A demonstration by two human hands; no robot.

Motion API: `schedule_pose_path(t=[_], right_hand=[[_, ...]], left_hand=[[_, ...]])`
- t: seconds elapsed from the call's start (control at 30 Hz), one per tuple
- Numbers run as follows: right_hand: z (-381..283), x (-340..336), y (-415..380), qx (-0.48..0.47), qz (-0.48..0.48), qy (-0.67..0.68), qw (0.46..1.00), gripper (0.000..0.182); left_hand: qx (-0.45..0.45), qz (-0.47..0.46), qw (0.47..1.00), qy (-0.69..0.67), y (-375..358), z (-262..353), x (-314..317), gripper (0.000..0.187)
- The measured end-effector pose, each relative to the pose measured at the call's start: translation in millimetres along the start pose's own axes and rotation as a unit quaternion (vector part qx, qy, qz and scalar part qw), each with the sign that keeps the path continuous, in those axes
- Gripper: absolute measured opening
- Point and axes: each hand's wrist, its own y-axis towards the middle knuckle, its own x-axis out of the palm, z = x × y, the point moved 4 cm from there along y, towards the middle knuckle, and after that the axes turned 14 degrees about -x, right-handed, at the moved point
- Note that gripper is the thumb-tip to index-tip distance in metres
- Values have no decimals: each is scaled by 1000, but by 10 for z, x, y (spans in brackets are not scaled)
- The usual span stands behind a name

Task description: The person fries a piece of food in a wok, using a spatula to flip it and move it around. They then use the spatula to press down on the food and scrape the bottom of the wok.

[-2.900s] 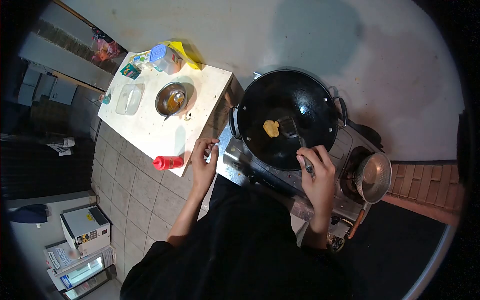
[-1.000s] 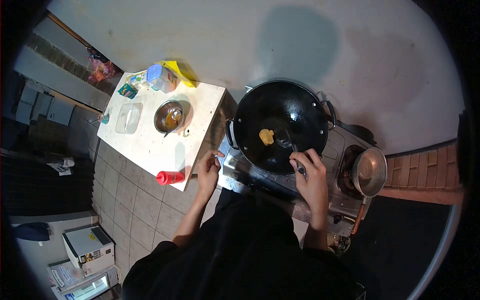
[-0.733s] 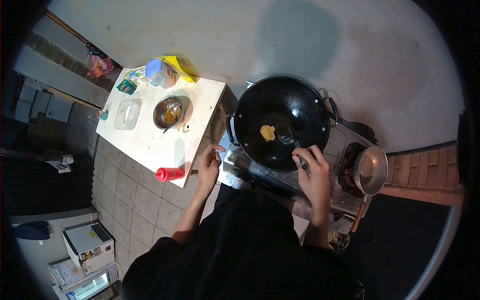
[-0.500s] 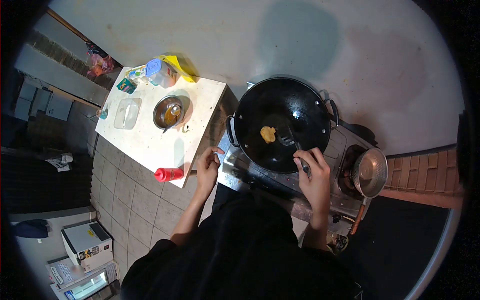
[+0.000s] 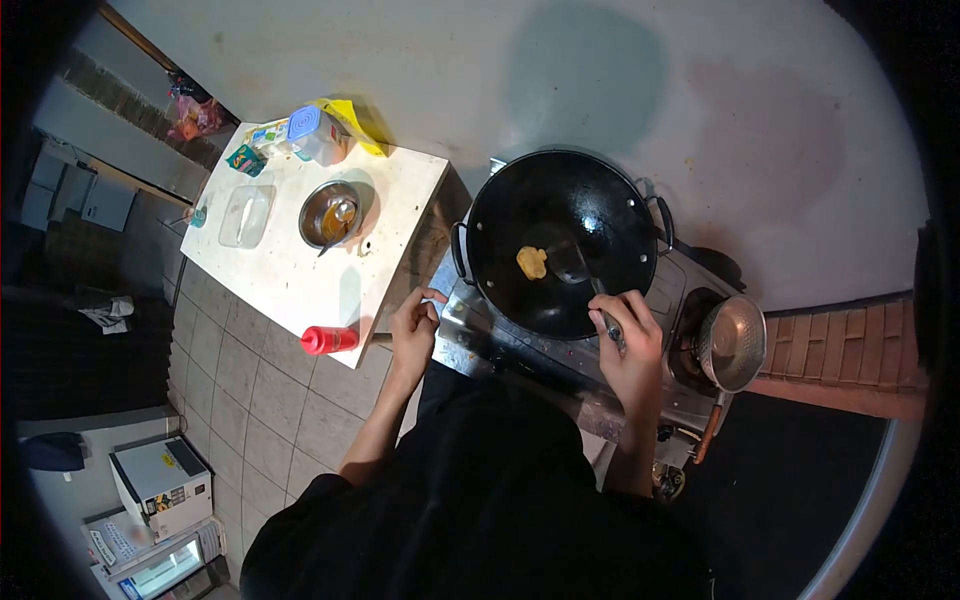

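Note:
My right hand (image 5: 630,332) is wrapped round the handle of a spatula (image 5: 570,264), over the near right side of a black wok (image 5: 520,300). The spatula's blade sits in the wok just right of a small yellow-brown piece of food (image 5: 532,262), with a narrow gap between them. My left hand (image 5: 414,325) hovers left of the wok, near its left handle. Its index finger points out, the other fingers are loosely bent, and nothing shows in it.
The wok stands on a metal stove (image 5: 590,352), with a hammered saucepan (image 5: 735,345) on its right. Left is a white table (image 5: 310,290) bearing a metal bowl (image 5: 312,222) with a spoon, a clear plastic container (image 5: 246,216), a blue-lidded tub (image 5: 316,138) and a red bottle (image 5: 330,340).
The spatula's blade has tilted and shifted slightly away from me, nearer the food. My left hand stays about where it was. The whole view has shifted a little.

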Motion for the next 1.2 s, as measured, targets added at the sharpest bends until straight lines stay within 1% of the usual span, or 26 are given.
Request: schedule_pose_path(t=[0.27,0.57,0.87,0.93,1.2], right_hand=[[-40,30,26,1,-14,-3,1000,12],[-23,53,42,-17,-1,-1,1000,14],[-20,55,35,-20,-11,0,1000,14],[-13,57,38,-28,3,3,1000,13],[6,64,37,-20,-18,-7,1000,12]], left_hand=[[0,-6,1000,-29,-10,-30,-23,47],[-5,-2,1000,-20,-9,-107,-134,47],[-8,3,1000,-27,-4,-46,-62,47],[-1,-5,1000,-25,-2,-69,-72,47],[-1,10,1000,-18,0,-123,-107,46]])
